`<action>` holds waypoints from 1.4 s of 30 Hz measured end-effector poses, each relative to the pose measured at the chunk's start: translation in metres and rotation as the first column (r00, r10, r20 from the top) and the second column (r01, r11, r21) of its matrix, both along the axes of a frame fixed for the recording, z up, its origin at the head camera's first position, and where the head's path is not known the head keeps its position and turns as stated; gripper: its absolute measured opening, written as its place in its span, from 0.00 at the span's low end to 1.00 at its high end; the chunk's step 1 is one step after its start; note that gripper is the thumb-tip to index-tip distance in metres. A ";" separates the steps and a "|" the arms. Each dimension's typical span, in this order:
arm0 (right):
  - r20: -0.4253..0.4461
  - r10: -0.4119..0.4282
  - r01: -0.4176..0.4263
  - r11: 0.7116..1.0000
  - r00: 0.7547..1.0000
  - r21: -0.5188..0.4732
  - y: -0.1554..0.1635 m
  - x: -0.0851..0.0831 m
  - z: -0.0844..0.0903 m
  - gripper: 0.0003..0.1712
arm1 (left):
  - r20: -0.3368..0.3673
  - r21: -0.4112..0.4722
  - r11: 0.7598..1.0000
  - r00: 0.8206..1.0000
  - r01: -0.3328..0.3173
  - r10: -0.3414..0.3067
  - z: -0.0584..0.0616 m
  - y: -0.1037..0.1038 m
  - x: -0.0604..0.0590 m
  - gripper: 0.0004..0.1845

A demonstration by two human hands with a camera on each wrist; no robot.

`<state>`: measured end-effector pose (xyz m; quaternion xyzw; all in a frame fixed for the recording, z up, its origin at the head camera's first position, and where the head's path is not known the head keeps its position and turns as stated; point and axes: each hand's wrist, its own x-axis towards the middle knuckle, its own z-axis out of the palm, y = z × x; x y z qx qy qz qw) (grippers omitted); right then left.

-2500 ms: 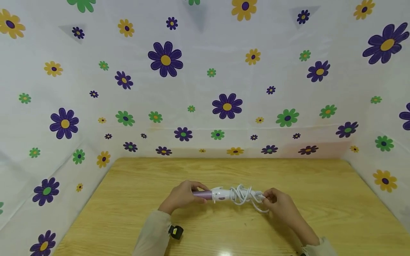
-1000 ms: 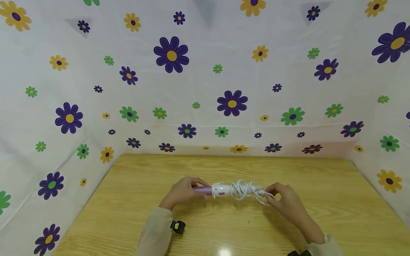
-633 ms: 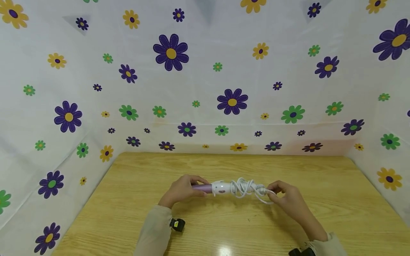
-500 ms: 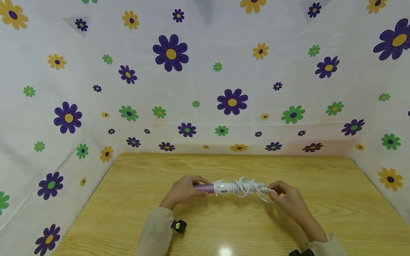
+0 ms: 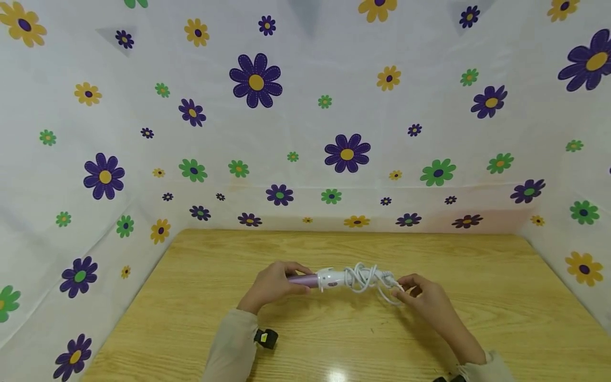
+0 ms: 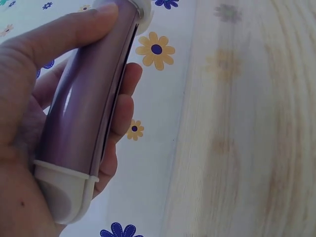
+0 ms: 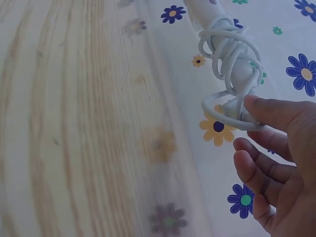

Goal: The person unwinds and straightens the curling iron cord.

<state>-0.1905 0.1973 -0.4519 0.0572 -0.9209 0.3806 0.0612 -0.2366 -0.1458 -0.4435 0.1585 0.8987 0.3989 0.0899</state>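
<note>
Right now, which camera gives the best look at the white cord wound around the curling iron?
The right wrist view: the white cord fills the frame, loops distinct. The head view shows it small, mid-table. The left wrist view shows none.

Both forearms reach forward in pale sleeves, and the hands are held at the same height, well apart. The left hand (image 5: 273,284) has fingers and thumb curled in a grip. The right hand (image 5: 422,300) has its fingers half bent, with the thumb stretched forward.

Curler (image 5: 334,278) above counter (image 5: 477,318) centre; left hand (image 5: 272,285) at its left end, right hand (image 5: 425,302) at cord (image 5: 365,277), right.
</note>
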 end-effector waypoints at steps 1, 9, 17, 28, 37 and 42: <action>-0.003 -0.001 0.001 1.000 1.000 0.004 0.000 0.000 -0.001 0.16 | 0.003 0.003 1.000 1.000 -0.001 0.001 0.000 0.000 0.000 0.18; 0.002 -0.080 0.080 0.997 0.997 0.006 -0.004 0.000 -0.004 0.14 | 0.019 0.007 1.000 1.000 0.016 -0.016 -0.003 0.003 0.000 0.18; -0.266 -0.085 0.112 0.990 0.960 0.087 -0.009 0.002 -0.009 0.07 | 0.025 -0.007 1.000 1.000 0.012 -0.012 -0.005 0.009 0.001 0.18; -0.737 0.239 0.135 0.903 0.633 0.408 -0.012 0.001 -0.014 0.16 | -0.025 -0.107 0.994 1.000 -0.006 0.003 0.002 0.010 0.006 0.19; -0.660 0.135 0.006 0.978 0.739 0.207 -0.003 -0.003 -0.012 0.17 | -0.023 -0.075 0.997 1.000 -0.017 0.016 -0.005 -0.001 -0.001 0.20; -0.435 0.013 -0.004 1.000 0.900 0.021 0.000 0.000 -0.003 0.09 | 0.015 0.004 1.000 1.000 -0.011 0.011 -0.007 -0.007 -0.005 0.19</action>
